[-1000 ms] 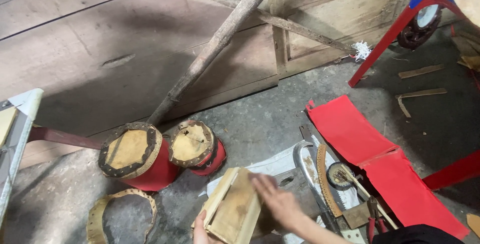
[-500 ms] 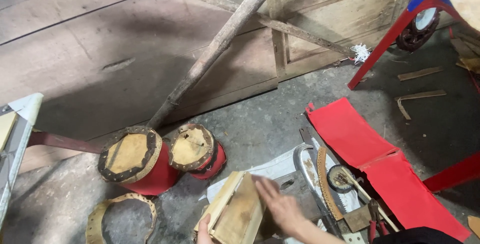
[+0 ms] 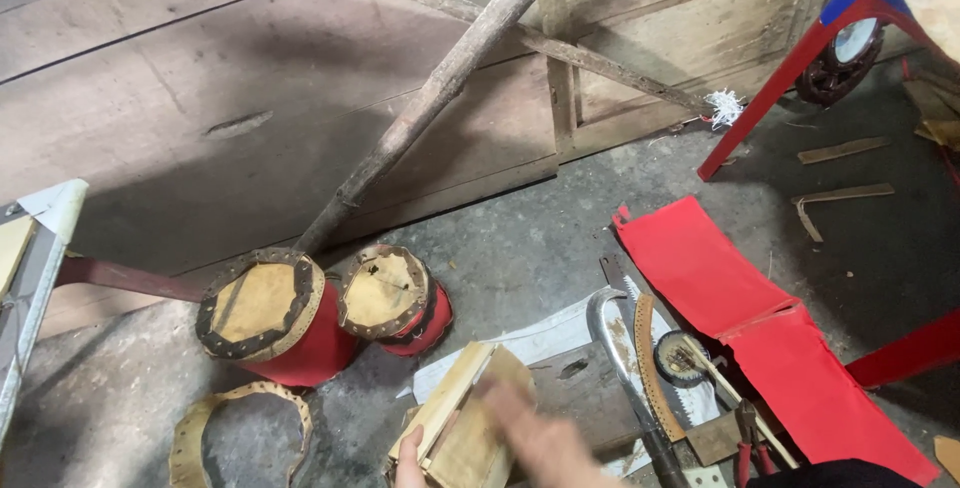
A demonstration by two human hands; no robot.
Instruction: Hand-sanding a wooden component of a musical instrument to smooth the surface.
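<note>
Blurring right hand (image 3: 545, 440) over wooden box (image 3: 468, 428), left hand (image 3: 410, 450) — mostly cropped

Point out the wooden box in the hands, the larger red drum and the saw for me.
wooden box (image 3: 470, 428): head view, on its pale top board.
larger red drum (image 3: 262, 306): head view, on the tan skin of its top.
saw (image 3: 612, 333): head view, on the curved metal frame.

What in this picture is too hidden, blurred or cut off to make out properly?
Head view:
- right hand: smeared by motion blur, so its fingers and grip cannot be told.
- left hand: only fingertips show; the bottom edge cuts off the rest.
- wooden box: its lower part is hidden by the hands and the frame edge.
- pliers: handles cut off by the bottom edge.
- wheel: partly behind the red frame leg.
</note>
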